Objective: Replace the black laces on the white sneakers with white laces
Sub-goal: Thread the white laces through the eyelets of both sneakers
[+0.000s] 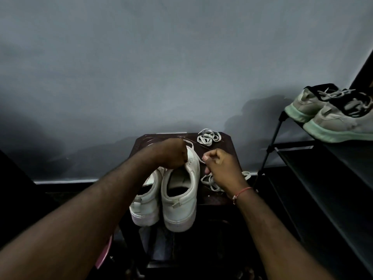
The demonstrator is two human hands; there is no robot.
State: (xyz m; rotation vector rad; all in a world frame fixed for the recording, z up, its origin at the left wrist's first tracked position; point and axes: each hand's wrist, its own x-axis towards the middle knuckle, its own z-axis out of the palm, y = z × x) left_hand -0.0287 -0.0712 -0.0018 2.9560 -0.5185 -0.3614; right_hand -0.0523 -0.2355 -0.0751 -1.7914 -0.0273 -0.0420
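Two white sneakers stand heel-toward-me on a small dark stool: the right sneaker and, partly behind it, the left sneaker. My left hand grips the front of the right sneaker over its eyelets. My right hand pinches a white lace that runs from the sneaker's front. A coiled white lace lies at the stool's far right corner. Another loose pale lace lies under my right hand. I cannot make out any black laces in the dim light.
A black shoe rack stands to the right, carrying a pair of grey sneakers with mint soles. A grey wall rises behind the stool. Something pink shows under my left forearm.
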